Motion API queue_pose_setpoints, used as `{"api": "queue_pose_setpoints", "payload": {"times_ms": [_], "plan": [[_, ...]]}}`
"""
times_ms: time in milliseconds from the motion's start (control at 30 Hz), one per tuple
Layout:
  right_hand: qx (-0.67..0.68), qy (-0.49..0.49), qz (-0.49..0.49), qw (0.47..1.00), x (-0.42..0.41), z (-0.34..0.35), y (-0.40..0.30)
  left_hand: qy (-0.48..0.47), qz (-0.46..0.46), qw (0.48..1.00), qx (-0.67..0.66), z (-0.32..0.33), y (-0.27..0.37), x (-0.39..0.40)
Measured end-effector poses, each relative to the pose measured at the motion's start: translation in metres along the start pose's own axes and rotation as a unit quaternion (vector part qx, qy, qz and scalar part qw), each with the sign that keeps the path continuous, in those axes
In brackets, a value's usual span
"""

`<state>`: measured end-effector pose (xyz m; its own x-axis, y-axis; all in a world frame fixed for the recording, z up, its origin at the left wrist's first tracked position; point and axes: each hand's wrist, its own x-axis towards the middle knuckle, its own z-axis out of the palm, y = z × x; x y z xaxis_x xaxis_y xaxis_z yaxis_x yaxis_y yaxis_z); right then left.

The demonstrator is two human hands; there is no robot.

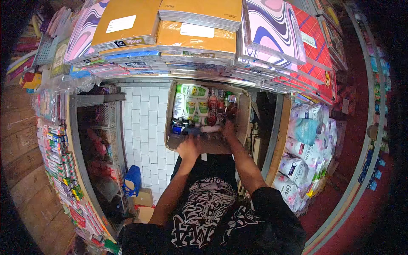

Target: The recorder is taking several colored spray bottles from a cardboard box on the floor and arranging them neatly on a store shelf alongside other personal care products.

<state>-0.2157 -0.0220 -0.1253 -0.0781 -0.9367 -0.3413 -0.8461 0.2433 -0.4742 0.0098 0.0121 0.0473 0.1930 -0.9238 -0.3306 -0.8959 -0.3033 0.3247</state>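
Note:
An open cardboard box (170, 140) stands in front of me, packed with white-and-green bottles (190, 107), red-brown bottles (212, 103) and some dark blue items (177, 127). My left hand (188, 147) is at the near side of the box, over its rim; its fingers are blurred and I cannot tell whether they grip anything. Inside the box at the right, my right hand (229, 130) is among the bottles, beside a pale cylindrical item (211, 128). Its fingers are dark and blurred, so its hold cannot be made out.
Stacks of wrapped notebooks (197, 38) lie on the shelf beyond the box. Small cartons (60, 156) line the left shelf, and plastic packs (299, 153) fill the right one. A blue bag (133, 178) and a small cardboard box (143, 197) are low at the left, by the white tiled floor (145, 127).

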Motion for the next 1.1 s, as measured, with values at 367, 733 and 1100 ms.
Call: {"api": "queue_pose_setpoints", "payload": {"times_ms": [367, 733, 1100], "plan": [[0.043, -0.066, -0.051, 0.996, 0.002, -0.001, 0.019, 0.053, 0.026, 0.998, -0.021, 0.007, 0.002, 0.003], [0.11, -0.068, -0.027, 0.991, -0.017, -0.044, -0.022, -0.017, -0.027, 0.999, 0.026, 0.001, -0.001, 0.001], [0.438, -0.041, 0.02, 0.898, -0.018, -0.05, 0.018, -0.066, -0.027, 0.997, 0.032, -0.001, 0.009, 0.006]]}}
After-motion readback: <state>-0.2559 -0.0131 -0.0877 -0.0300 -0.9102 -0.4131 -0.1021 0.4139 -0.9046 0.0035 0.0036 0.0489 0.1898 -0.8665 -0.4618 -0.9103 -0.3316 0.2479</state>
